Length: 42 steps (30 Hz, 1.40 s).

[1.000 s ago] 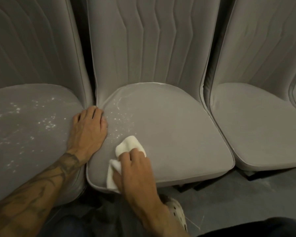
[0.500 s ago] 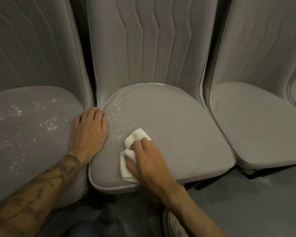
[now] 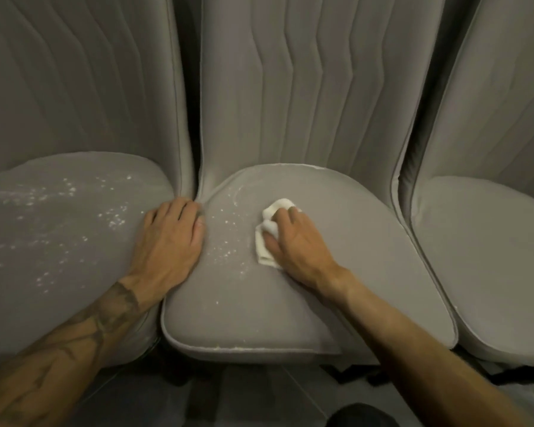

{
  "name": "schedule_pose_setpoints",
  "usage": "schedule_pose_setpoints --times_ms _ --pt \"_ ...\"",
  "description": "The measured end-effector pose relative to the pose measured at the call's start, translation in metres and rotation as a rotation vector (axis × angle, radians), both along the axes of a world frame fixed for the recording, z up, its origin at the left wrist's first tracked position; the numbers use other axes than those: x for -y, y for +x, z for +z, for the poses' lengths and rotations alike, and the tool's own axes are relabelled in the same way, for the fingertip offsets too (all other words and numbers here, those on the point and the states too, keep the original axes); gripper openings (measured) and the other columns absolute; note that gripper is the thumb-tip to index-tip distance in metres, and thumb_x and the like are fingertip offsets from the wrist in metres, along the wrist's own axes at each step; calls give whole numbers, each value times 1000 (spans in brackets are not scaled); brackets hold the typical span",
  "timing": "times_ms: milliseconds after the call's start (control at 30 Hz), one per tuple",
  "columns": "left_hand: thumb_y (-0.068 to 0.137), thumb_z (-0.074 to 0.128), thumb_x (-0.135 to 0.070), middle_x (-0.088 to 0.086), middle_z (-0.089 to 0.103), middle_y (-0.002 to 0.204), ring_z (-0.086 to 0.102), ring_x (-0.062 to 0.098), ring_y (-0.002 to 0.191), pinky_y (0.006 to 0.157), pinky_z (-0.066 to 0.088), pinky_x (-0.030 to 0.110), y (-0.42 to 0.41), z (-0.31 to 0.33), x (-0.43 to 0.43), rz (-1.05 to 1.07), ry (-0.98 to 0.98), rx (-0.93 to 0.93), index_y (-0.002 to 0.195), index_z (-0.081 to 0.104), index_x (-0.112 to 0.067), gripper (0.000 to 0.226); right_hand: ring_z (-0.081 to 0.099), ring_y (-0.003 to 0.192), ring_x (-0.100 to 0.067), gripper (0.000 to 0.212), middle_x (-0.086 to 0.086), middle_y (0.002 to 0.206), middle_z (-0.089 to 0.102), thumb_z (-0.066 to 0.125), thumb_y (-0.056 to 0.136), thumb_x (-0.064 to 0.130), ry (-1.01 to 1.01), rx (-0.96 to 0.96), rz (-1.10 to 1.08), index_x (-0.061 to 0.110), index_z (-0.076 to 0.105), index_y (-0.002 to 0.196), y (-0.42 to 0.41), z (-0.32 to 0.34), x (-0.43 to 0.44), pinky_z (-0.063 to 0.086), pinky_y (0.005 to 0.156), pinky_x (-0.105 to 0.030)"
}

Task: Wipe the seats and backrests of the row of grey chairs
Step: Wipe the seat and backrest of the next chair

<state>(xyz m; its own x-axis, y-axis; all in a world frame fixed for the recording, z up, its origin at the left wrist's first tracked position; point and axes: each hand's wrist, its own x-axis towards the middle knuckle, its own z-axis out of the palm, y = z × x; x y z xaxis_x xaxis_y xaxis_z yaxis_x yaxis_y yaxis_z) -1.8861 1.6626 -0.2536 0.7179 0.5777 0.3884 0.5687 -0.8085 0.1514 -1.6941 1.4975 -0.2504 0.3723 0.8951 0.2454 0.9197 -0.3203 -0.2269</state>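
Note:
Three grey padded chairs stand side by side. The middle seat [image 3: 336,272] carries white specks on its left part, and its ribbed backrest [image 3: 296,87] rises behind it. My right hand [image 3: 293,241] presses a folded white cloth [image 3: 267,241] onto that seat, fingers curled over the cloth. My left hand [image 3: 170,238] rests flat on the right edge of the left seat [image 3: 59,235], which is scattered with white specks.
The right chair's seat [image 3: 490,257] looks free of specks. Dark gaps separate the backrests. A grey floor [image 3: 259,396] lies below the seats, with a dark rounded shape [image 3: 361,416] at the bottom edge.
My right hand has slid the cloth from the seat's front left edge up and to the right, toward the seat's middle. My left hand has stayed in place.

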Motion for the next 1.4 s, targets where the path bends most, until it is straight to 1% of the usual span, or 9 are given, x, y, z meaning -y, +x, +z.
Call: schedule_pose_setpoints --times_ms 233,333,467,633,733,900,1100,1300,1400 --pt "102 38 -36 7 63 119 60 31 107 91 41 44 -44 -8 13 81 21 -103 113 64 -16 35 49 121 -40 46 -23 133 53 35 107 37 -106 30 -375 1 49 131 89 8 -59 36 100 -46" --pt "101 40 -36 9 63 122 59 31 111 94 41 44 -41 -6 18 123 -7 -105 114 65 -14 36 48 122 -33 47 -14 134 53 27 107 41 -133 128 -183 9 51 133 66 1 -92 33 102 -42" --pt "102 40 -37 11 63 127 58 31 116 99 42 45 -42 -6 19 138 -45 -69 119 65 -10 40 56 106 -43 27 -24 117 60 57 100 23 70 30 155 0 61 114 70 1 -85 46 88 -46" --pt "103 41 -36 9 64 129 57 28 119 103 41 43 -41 -8 21 148 -53 -62 122 65 -11 39 51 117 -43 39 -27 128 55 44 105 31 -51 0 -162 -1 55 125 113 9 -110 40 96 -48" --pt "104 40 -36 8 63 130 56 26 120 103 41 42 -43 -8 18 144 -63 -66 122 64 -12 39 52 117 -36 40 -20 127 57 36 107 36 -53 15 -2 8 57 125 63 7 -139 36 99 -43" --pt "104 36 -36 9 63 130 57 28 120 103 45 46 -44 -8 21 153 -78 -73 123 64 -11 42 52 101 -35 27 -19 110 60 57 100 28 13 -77 444 2 59 109 22 3 -119 38 94 -42" --pt "105 37 -35 6 62 132 55 24 122 105 41 43 -44 -12 17 154 -66 -67 126 63 -13 41 53 110 -45 32 -31 119 57 53 102 23 26 -66 129 -5 59 115 53 11 -139 35 93 -47" --pt "105 35 -34 7 63 131 56 25 120 103 43 43 -47 -13 15 155 -54 -79 126 62 -13 40 50 96 -31 27 -14 106 56 57 98 36 3 -107 538 10 56 107 -23 1 -105 38 85 -40" --pt "106 33 -34 8 63 133 57 27 122 104 44 46 -47 -14 17 144 -59 -87 128 63 -12 44 53 102 -35 27 -16 111 58 57 100 31 -10 -60 442 7 60 111 23 12 -94 42 91 -44"
